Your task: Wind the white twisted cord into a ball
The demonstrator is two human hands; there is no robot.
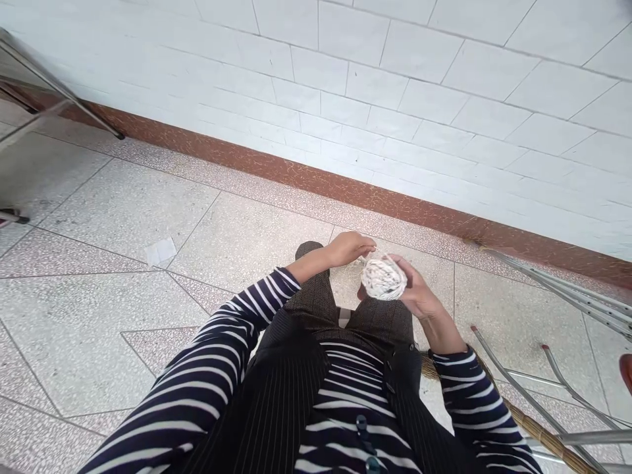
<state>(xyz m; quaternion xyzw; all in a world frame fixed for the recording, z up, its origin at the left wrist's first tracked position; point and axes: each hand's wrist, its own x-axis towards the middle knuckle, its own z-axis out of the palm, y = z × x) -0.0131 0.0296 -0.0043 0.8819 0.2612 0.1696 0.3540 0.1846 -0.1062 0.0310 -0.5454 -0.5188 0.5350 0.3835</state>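
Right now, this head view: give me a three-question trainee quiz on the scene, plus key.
1. Which hand holds the white cord bundle?

2. True or false: a white scrap lies on the floor, toward the picture's left.

3. Where is the left hand?
A) Flat on the floor
B) Beside the bundle, on its picture-left side
C) Out of view

Key:
1. The right hand
2. True
3. B

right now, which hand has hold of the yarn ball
The right hand: it grips the white yarn ball from the side, whereas the left hand is held beside the ball, not around it.
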